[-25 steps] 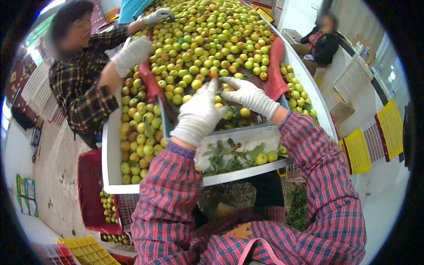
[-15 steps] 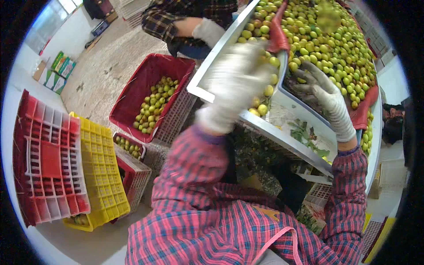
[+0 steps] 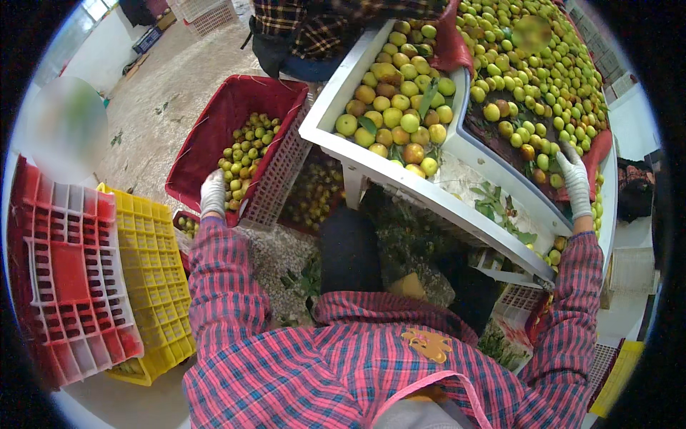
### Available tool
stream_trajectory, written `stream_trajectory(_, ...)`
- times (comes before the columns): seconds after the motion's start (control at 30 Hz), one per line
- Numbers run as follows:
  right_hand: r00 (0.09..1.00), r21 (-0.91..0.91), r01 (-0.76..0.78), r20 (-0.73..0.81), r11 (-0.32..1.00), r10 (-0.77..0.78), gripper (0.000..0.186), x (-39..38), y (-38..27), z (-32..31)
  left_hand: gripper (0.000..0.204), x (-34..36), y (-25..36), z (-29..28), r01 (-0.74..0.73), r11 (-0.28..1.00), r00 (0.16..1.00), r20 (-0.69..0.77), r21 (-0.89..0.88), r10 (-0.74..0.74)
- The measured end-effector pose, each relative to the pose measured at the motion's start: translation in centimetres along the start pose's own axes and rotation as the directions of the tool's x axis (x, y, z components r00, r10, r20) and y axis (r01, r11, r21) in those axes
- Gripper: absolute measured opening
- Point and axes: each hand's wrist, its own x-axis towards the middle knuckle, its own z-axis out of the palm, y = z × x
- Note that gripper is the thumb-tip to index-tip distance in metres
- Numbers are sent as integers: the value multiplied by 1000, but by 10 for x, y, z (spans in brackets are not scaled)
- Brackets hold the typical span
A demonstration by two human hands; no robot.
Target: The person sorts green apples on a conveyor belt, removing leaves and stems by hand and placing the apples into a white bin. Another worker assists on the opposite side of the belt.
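Pale, rough floor [image 3: 186, 79] under a crowded packing corner; white sorting table [image 3: 326, 148] at my upper right, a co-worker in a dark checked shirt [image 3: 314, 28] standing close behind its corner. Jujubes, by the look of them, in three lots: a broad yellow-green heap [image 3: 522, 68] on the table's dark bed, a blushed batch [image 3: 400, 107] in the side trough, and a loose pile [image 3: 250, 154] inside the red-lined crate [image 3: 204, 146] on my left. Left hand [image 3: 212, 193], white-gloved, lies over the crate's near rim, fingers partly curled and pointing inward; cannot tell whether fruit is under them. Right hand [image 3: 574, 175] reaches to the heap's near edge, fingers loosely bent among the jujubes; whether it has hold of one, cannot tell. Risks, as I judge them: arms are spread wide, so neither hand easily helps the other. Fruit let go high above the crate could bruise against what lies there; let go short of the rim, it could roll off across the floor. Leaning on that rim might drag or tip the crate. A careless nudge on the right could send jujubes over the grey divider [image 3: 500, 164] into the leafy trimmings [image 3: 493, 207]. Thick gloves dull the touch, so soft spots could slip past me.
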Motion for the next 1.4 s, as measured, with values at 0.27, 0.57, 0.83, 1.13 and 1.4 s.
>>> stream_trajectory(0.27,973,-327,-145,123,934,194,70,3,33,-6,38,-110,252,19,-714,680,698,-232,-165,677)
stream_trajectory(0.57,985,-258,74,169,963,-30,55,-9,-42,2,27,-235,407,260,-853,366,268,290,-372,919)
stream_trajectory(0.83,982,-379,-186,-48,906,182,72,-7,-12,-22,41,-211,448,432,-960,167,271,604,224,750)
stream_trajectory(1.13,971,-378,-227,-17,897,238,76,-3,-4,-19,63,-217,419,457,-906,-53,310,743,420,593)
stream_trajectory(1.4,997,-407,8,68,913,21,82,0,15,-9,64,-267,397,400,-962,-82,221,917,261,334)
